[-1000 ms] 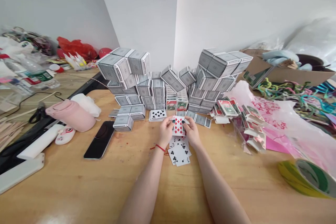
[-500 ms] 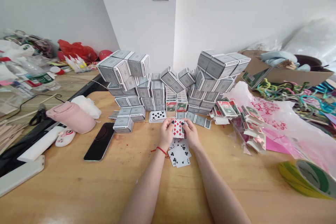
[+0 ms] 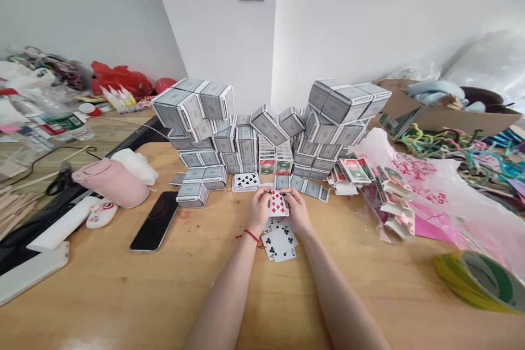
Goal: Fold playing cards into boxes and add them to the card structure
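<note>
My left hand (image 3: pixel 258 209) and my right hand (image 3: pixel 298 210) meet at the table's middle, both pinching one red diamond playing card (image 3: pixel 278 203) by its sides, face up. Under the hands lie a few face-up club cards (image 3: pixel 281 239) on the wooden table (image 3: pixel 123 290). Just beyond the hands a face-up spade card (image 3: pixel 246 180) rests on a small pile. Behind it rises a wall of grey patterned cubes folded from cards (image 3: pixel 266 126). A red string circles my left wrist.
A black phone (image 3: pixel 155 221) and a pink roll (image 3: pixel 110 181) lie at left, with a white bar (image 3: pixel 28 273) near the edge. Loose card boxes (image 3: pixel 369 180) and pink plastic (image 3: pixel 443 197) crowd the right. A green tape roll (image 3: pixel 479 279) sits at far right.
Both hands have bent the diamond card a little and drawn it slightly lower between the fingers. The cards on the table have not moved.
</note>
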A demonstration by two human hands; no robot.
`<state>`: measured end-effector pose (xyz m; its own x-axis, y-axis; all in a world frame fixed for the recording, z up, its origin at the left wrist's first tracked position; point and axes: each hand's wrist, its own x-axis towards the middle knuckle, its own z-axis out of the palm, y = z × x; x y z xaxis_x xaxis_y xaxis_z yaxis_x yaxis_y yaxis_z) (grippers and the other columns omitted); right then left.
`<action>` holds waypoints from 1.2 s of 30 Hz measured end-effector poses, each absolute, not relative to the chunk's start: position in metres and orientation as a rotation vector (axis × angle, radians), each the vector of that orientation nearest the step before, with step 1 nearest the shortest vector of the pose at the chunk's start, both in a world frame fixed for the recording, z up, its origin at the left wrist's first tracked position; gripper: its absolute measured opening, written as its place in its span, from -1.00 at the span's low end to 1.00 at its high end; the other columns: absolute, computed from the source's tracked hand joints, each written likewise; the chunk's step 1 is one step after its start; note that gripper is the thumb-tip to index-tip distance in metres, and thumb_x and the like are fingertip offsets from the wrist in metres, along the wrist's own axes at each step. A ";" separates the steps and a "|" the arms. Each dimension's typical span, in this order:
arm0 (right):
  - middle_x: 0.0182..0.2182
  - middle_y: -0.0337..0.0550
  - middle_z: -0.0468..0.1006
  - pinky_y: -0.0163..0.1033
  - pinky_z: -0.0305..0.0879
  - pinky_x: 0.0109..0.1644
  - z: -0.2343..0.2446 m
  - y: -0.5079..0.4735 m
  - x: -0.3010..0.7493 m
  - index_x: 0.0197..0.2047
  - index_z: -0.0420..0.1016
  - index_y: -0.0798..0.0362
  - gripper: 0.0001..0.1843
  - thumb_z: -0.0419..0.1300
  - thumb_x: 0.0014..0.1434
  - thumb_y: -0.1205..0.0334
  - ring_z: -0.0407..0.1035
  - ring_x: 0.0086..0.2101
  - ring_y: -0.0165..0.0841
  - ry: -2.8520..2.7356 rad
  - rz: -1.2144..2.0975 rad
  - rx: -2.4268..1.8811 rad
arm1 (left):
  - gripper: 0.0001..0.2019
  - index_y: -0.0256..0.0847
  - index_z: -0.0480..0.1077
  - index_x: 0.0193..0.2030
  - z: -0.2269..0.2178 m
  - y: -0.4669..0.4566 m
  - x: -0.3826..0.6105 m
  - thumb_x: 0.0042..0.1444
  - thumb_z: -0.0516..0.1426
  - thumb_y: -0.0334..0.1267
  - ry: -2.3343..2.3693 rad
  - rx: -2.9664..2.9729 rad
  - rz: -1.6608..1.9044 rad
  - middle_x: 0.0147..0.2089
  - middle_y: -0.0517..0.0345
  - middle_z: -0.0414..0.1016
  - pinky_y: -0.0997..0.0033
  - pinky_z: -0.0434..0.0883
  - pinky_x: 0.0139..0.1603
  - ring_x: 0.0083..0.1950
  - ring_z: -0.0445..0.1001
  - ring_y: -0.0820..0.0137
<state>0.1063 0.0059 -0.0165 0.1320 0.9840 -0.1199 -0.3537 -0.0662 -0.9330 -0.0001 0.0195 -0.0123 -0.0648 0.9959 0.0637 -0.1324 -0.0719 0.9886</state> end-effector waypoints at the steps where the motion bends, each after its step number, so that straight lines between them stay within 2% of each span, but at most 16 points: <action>1: -0.63 -0.36 0.29 -0.38 0.05 -0.60 -0.017 0.006 0.106 -0.41 0.37 0.03 -0.88 0.10 -0.10 0.23 0.10 -0.65 -0.49 -0.770 1.325 -1.069 | -0.85 -0.25 0.37 -0.43 -0.012 0.020 0.000 -0.11 -0.02 -0.40 1.116 1.133 1.352 -0.47 0.21 0.33 0.58 0.15 -0.53 -0.50 0.21 0.53; 8: -0.61 -0.33 0.31 -0.35 0.09 -0.63 -0.013 0.005 0.108 -0.41 0.33 0.00 -0.88 0.10 -0.12 0.21 0.15 -0.65 -0.46 -0.674 1.453 -0.957 | -0.85 -0.24 0.38 -0.43 -0.009 0.021 -0.007 -0.07 0.00 -0.39 1.096 1.313 1.302 -0.46 0.20 0.35 0.56 0.18 -0.50 -0.47 0.25 0.50; 12: -0.61 -0.28 0.35 -0.33 0.05 -0.68 -0.012 0.005 0.108 -0.31 0.34 0.03 -0.74 0.06 -0.05 0.06 0.19 -0.67 -0.41 -0.663 1.543 -0.974 | -0.85 -0.21 0.41 -0.41 -0.005 0.022 -0.015 -0.03 0.01 -0.37 1.121 1.462 1.281 -0.41 0.17 0.41 0.53 0.22 -0.42 -0.41 0.31 0.46; 14: -0.62 -0.29 0.36 -0.34 0.06 -0.67 -0.012 0.006 0.107 -0.31 0.35 0.04 -0.70 0.11 -0.05 0.01 0.19 -0.67 -0.42 -0.630 1.520 -1.009 | -0.84 -0.21 0.43 -0.39 -0.003 0.022 -0.019 -0.03 0.01 -0.36 1.112 1.511 1.259 -0.37 0.15 0.44 0.51 0.25 -0.39 -0.38 0.34 0.43; 19: -0.63 -0.33 0.35 -0.36 0.17 -0.56 -0.016 0.008 0.107 -0.48 0.29 0.05 -0.75 0.28 -0.15 0.13 0.22 -0.63 -0.48 -0.604 1.605 -0.937 | -0.81 -0.18 0.45 -0.37 0.002 0.021 -0.029 -0.02 0.00 -0.37 1.107 1.659 1.185 -0.36 0.15 0.49 0.48 0.29 -0.34 -0.35 0.39 0.41; 25: -0.58 -0.25 0.41 -0.33 0.23 -0.49 -0.017 0.009 0.115 -0.45 0.32 0.08 -0.77 0.30 -0.16 0.23 0.31 -0.56 -0.45 -0.639 1.755 -0.876 | -0.77 -0.19 0.42 -0.34 -0.001 0.023 -0.029 0.02 -0.05 -0.41 1.108 1.718 1.184 -0.28 0.13 0.50 0.43 0.31 -0.21 -0.25 0.42 0.40; 32: -0.66 -0.35 0.30 -0.38 0.09 -0.61 -0.022 0.011 0.114 -0.51 0.29 0.06 -0.77 0.30 -0.20 0.24 0.16 -0.67 -0.52 -0.654 1.637 -0.908 | -0.84 -0.23 0.36 -0.38 -0.002 0.020 -0.016 0.00 -0.03 -0.39 0.930 1.475 1.211 -0.24 0.07 0.47 0.37 0.30 -0.14 -0.17 0.40 0.35; 36: -0.68 -0.36 0.28 -0.40 0.03 -0.64 -0.022 0.011 0.107 -0.51 0.28 0.06 -0.74 0.29 -0.19 0.17 0.10 -0.70 -0.55 -0.704 1.534 -0.945 | -0.79 -0.23 0.34 -0.20 -0.002 0.018 -0.008 -0.02 0.04 -0.32 0.886 1.255 1.262 -0.26 0.08 0.46 0.40 0.30 -0.18 -0.22 0.41 0.38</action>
